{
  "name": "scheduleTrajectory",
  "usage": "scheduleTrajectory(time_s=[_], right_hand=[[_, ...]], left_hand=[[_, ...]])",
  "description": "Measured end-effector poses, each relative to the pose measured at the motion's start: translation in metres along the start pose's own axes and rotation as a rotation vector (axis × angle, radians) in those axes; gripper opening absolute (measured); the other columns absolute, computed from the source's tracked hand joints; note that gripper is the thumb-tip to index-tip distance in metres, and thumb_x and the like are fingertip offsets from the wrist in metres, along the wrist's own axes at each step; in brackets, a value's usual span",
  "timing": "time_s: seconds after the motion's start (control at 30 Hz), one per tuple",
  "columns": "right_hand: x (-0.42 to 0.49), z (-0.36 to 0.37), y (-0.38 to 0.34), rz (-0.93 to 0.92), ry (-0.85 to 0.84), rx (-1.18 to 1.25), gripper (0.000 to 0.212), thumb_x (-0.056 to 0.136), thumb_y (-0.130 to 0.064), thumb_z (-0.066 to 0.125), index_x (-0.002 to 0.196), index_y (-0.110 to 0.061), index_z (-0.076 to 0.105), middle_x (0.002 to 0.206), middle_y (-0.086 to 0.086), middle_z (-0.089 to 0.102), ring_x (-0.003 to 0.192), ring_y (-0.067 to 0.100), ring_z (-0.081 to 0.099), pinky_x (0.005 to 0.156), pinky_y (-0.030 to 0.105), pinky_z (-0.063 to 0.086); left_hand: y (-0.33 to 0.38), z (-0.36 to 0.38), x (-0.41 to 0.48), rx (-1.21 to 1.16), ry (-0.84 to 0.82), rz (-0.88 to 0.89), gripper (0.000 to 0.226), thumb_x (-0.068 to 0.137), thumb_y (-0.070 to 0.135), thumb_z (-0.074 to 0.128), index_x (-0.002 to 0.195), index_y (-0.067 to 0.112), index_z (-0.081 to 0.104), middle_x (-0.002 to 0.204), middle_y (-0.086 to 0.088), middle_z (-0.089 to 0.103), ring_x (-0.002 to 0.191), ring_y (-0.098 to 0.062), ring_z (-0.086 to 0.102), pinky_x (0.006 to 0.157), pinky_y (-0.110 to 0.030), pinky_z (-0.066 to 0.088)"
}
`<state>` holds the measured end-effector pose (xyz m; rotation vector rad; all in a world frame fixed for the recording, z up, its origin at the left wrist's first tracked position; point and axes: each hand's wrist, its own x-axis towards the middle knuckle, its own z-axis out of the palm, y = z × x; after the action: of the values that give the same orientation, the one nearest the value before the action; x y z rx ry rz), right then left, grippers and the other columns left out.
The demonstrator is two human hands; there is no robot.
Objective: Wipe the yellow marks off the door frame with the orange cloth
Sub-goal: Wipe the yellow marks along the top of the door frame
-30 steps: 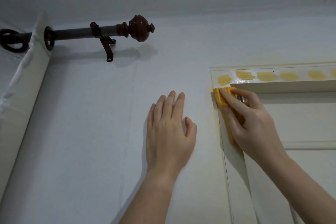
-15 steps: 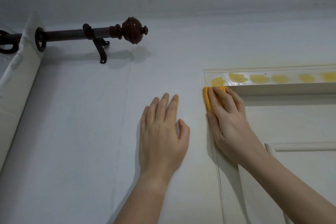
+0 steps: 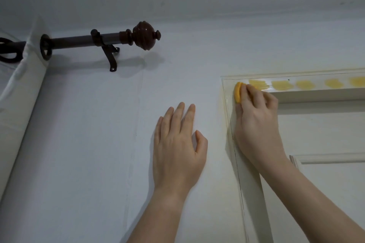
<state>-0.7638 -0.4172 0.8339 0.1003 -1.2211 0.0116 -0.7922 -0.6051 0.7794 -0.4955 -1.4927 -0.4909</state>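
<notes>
Orange cloth (image 3: 237, 92) bunched in my R hand (image 3: 256, 124), fingers curled on it at door frame (image 3: 248, 193) corner; yellow marks (image 3: 281, 85) just right; L hand (image 3: 177, 144) flat, fingers straight, on wall (image 3: 88, 144)

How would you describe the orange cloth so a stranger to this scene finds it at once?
Find the white door frame on the right and follow its left post up to the corner. There the right hand holds a small orange cloth against it. Unlike the flat, pale yellow marks in a row beside it, it is thick and deeper coloured.
</notes>
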Motion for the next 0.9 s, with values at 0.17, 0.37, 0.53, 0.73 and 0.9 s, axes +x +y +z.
scheduleTrajectory(time_s=[0.17,0.37,0.53,0.73,0.9], right_hand=[[0.002,0.007,-0.009,-0.134,0.009,-0.005,0.057,0.091,0.007,0.063,0.147,0.007,0.052,0.145,0.02,0.056,0.119,0.041,0.043,0.109,0.046,0.04],[-0.011,-0.005,0.004,-0.021,0.053,-0.021,0.056,0.092,0.011,0.061,0.147,0.007,0.052,0.144,0.021,0.058,0.114,0.038,0.04,0.1,0.041,0.038],[0.012,0.002,0.001,-0.144,0.024,0.003,0.056,0.089,0.012,0.062,0.144,0.008,0.054,0.139,0.021,0.059,0.109,0.032,0.036,0.101,0.044,0.041],[-0.014,0.001,-0.002,-0.104,0.038,0.023,0.057,0.092,0.008,0.065,0.148,0.004,0.053,0.143,0.016,0.058,0.111,0.036,0.043,0.1,0.04,0.041],[0.005,0.003,0.006,-0.072,0.05,-0.003,0.051,0.095,0.002,0.059,0.147,0.001,0.055,0.14,0.015,0.059,0.097,0.032,0.041,0.09,0.043,0.041]], left_hand=[[0.0,0.0,0.001,0.001,0.024,0.003,0.065,0.104,0.04,0.033,0.168,0.031,0.037,0.175,0.006,0.035,0.165,-0.016,0.022,0.137,-0.04,0.014],[-0.001,0.0,-0.001,-0.005,0.015,0.006,0.065,0.105,0.04,0.034,0.168,0.031,0.036,0.176,0.006,0.033,0.166,-0.016,0.02,0.137,-0.042,0.016],[0.0,0.001,0.001,-0.003,0.025,0.003,0.064,0.104,0.04,0.034,0.168,0.03,0.037,0.175,0.005,0.034,0.165,-0.017,0.022,0.137,-0.043,0.018],[0.001,0.0,0.0,0.007,0.033,0.004,0.065,0.103,0.039,0.035,0.167,0.029,0.039,0.174,0.004,0.036,0.164,-0.018,0.025,0.137,-0.042,0.017],[0.001,-0.001,0.0,0.005,0.028,0.0,0.065,0.103,0.04,0.034,0.167,0.03,0.038,0.175,0.004,0.035,0.165,-0.018,0.024,0.137,-0.042,0.017]])
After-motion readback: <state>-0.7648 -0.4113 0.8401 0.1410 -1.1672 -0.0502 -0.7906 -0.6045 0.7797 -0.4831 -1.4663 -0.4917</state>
